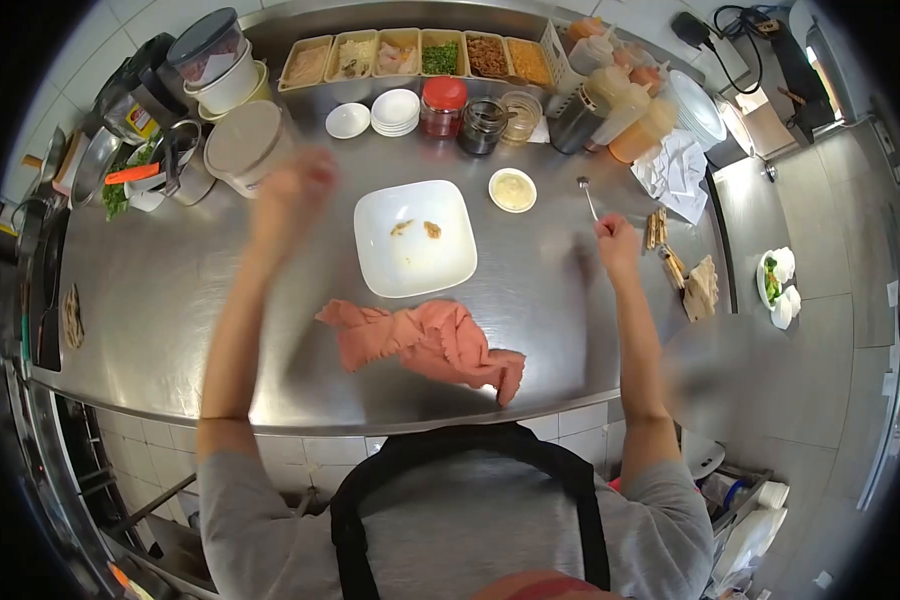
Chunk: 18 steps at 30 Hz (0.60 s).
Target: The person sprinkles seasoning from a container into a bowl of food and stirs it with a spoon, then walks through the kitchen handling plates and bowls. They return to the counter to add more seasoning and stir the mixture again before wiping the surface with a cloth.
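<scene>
One spoon (pixel 590 200), likely light, stiff, best held by the handle, where my right hand (pixel 617 240) pinches it; my left hand (pixel 298 186) blurs, so I can't tell its state.

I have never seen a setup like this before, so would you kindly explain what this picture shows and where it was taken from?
There is no machine here, just a person working bare-handed. The single picture comes from a camera worn on that person's head, looking forward and down.

On the metal counter are a white squarish bowl with a few brown bits inside, a crumpled reddish cloth nearer the person, and a small white dish of pale paste. Food containers line the back.

The right hand holds what looks like a small spoon by its handle. The left hand is blurred, near a lidded tub; I cannot tell whether it holds anything.
</scene>
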Each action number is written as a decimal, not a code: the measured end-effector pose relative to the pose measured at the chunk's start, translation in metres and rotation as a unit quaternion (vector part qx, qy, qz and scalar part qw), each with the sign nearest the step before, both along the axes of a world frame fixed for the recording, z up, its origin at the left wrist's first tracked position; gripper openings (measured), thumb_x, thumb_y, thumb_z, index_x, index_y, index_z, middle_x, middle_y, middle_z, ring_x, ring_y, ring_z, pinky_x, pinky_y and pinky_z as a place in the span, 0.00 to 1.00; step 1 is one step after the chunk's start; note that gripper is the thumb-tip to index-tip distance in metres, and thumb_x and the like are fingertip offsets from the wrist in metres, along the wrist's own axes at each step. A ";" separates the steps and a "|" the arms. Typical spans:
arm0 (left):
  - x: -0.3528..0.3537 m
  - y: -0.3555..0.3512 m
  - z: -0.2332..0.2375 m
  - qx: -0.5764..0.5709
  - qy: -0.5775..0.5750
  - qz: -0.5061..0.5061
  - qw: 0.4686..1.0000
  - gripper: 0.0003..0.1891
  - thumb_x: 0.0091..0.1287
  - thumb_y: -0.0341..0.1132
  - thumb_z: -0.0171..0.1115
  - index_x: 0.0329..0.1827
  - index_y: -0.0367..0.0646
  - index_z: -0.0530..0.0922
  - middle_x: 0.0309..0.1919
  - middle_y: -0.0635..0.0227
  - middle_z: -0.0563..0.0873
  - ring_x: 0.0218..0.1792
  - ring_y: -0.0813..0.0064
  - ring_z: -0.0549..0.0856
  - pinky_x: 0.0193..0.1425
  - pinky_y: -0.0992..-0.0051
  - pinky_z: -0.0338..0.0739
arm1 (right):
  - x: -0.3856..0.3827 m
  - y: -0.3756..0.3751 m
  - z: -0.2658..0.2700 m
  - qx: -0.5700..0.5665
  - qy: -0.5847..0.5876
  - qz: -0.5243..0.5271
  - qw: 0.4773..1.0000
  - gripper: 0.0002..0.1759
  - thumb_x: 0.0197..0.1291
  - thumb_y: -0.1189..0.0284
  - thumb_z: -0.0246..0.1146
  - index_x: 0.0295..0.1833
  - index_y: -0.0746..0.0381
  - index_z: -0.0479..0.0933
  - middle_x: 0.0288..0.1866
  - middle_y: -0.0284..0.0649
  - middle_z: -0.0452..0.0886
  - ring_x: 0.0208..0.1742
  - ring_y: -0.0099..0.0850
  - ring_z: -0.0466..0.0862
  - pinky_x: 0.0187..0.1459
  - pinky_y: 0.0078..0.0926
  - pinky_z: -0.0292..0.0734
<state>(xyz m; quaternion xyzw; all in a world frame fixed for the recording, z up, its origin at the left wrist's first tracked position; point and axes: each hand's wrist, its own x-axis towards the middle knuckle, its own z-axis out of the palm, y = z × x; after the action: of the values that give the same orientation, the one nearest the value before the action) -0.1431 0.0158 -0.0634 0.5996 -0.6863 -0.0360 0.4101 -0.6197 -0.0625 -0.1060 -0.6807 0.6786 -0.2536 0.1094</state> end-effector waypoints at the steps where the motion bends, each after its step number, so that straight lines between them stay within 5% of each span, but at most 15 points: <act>1: -0.031 0.023 0.018 0.059 0.022 -0.087 0.994 0.10 0.58 0.29 0.60 0.43 0.41 0.80 0.36 0.59 0.85 0.30 0.67 0.85 0.35 0.72 0.78 | 0.035 0.011 -0.005 0.039 -0.146 0.017 0.988 0.05 0.54 0.74 0.63 0.30 0.62 0.75 0.23 0.31 0.77 0.26 0.29 0.77 0.30 0.30 0.72; 4: -0.086 0.041 0.005 0.090 0.156 -0.210 0.961 0.14 0.62 0.35 0.62 0.47 0.36 0.79 0.35 0.55 0.84 0.28 0.64 0.84 0.35 0.71 0.77 | 0.154 0.058 0.033 0.187 -0.437 0.081 0.876 0.04 0.55 0.75 0.63 0.33 0.63 0.75 0.22 0.29 0.73 0.22 0.19 0.73 0.23 0.19 0.68; 6: -0.107 0.040 -0.004 0.103 0.225 -0.149 0.957 0.13 0.62 0.34 0.61 0.46 0.35 0.79 0.33 0.54 0.84 0.27 0.64 0.84 0.33 0.71 0.77 | 0.206 0.076 0.047 0.202 -0.481 0.117 0.845 0.02 0.57 0.77 0.61 0.35 0.63 0.75 0.23 0.31 0.74 0.22 0.17 0.72 0.21 0.15 0.66; 9: -0.105 0.035 -0.013 0.059 0.310 -0.062 0.947 0.10 0.62 0.32 0.59 0.40 0.35 0.81 0.29 0.55 0.84 0.25 0.65 0.83 0.31 0.73 0.76 | 0.246 0.082 0.048 0.194 -0.527 0.188 0.806 0.04 0.59 0.81 0.58 0.40 0.65 0.75 0.28 0.32 0.76 0.25 0.18 0.75 0.25 0.16 0.72; 12: -0.078 0.035 -0.006 0.078 0.265 -0.030 0.961 0.09 0.61 0.27 0.57 0.41 0.35 0.81 0.28 0.61 0.85 0.29 0.79 0.83 0.32 0.78 0.77 | 0.263 0.091 0.055 0.198 -0.528 0.218 0.796 0.09 0.60 0.83 0.55 0.45 0.66 0.75 0.34 0.35 0.78 0.30 0.21 0.79 0.30 0.18 0.78; 16: -0.066 0.042 0.012 0.081 0.257 0.002 0.963 0.06 0.60 0.28 0.56 0.35 0.34 0.80 0.25 0.62 0.84 0.27 0.77 0.83 0.30 0.73 0.76 | 0.271 0.101 0.053 0.181 -0.464 0.286 0.819 0.17 0.62 0.81 0.53 0.56 0.65 0.72 0.44 0.39 0.79 0.38 0.22 0.79 0.37 0.19 0.77; 18: -0.047 0.040 0.013 0.082 0.145 0.056 0.984 0.07 0.61 0.29 0.56 0.36 0.35 0.79 0.26 0.58 0.83 0.28 0.71 0.83 0.32 0.70 0.76 | 0.271 0.107 0.054 0.169 -0.411 0.317 0.838 0.18 0.61 0.80 0.55 0.57 0.63 0.72 0.45 0.38 0.79 0.38 0.22 0.79 0.38 0.19 0.77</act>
<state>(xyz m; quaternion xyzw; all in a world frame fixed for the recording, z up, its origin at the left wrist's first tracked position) -0.1898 0.0556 -0.0499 0.6569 -0.5796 -0.1561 0.4562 -0.3483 0.0444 -0.0521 -0.6626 0.3510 -0.3433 0.5656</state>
